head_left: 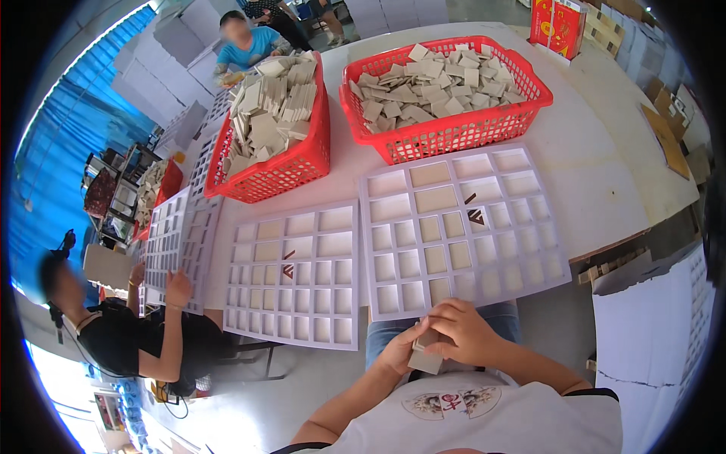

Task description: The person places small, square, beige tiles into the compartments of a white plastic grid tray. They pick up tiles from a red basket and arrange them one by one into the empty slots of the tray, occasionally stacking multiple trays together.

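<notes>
Close to my body, just off the table edge, a small stack of square beige tiles (426,363) is held between my two hands. My left hand (399,349) grips the stack from the side, thumb along its top. Over the upper end of the tiles curl the fingers of my right hand (463,331), partly hiding them. Right beyond my hands lies a white compartment tray (392,304) with a dark printed mark; several of its compartments hold beige tiles and others show bare white bottoms. A second such tray (291,339) lies to its left, also partly filled.
Two red plastic baskets, one at the right (454,125) and one at the left (291,178), stand behind the trays, heaped with loose tiles. A red box (556,30) sits at the far right. At left, a co-worker (121,333) handles similar trays; another person (253,45) sits farther back.
</notes>
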{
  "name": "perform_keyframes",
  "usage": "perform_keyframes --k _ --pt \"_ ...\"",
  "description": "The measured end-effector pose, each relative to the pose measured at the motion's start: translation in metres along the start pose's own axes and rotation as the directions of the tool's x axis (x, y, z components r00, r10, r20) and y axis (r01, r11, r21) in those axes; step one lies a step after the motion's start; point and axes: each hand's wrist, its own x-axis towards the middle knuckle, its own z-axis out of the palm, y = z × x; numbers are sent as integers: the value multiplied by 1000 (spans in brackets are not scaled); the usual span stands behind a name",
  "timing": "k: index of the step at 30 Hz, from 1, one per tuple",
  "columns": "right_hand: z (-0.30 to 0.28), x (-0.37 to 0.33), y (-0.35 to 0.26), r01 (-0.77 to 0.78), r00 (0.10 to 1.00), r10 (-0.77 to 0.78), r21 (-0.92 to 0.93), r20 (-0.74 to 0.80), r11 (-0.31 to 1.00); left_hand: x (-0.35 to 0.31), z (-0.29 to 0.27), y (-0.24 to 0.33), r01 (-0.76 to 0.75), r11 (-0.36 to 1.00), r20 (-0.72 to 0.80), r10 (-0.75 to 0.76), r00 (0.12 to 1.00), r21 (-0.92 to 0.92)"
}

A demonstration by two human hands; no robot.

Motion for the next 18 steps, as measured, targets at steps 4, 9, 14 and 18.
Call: perform_keyframes --k 4,9,14,18 --pt "3 -5 -12 -152 988 156 152 -11 977 -2 16 -4 -45 999 -107 42 993 -22" --pt "-5 -9 -5 -378 888 428 267 -165 887 -3 32 -1 -71 997 -69 70 995 -13" --pt "-51 12 33 -492 807 568 348 -160 798 8 31 1 48 985 49 -57 997 165" --pt "-50 16 69 -305 952 304 48 34 951 9 38 10 89 996 92 -91 992 29"
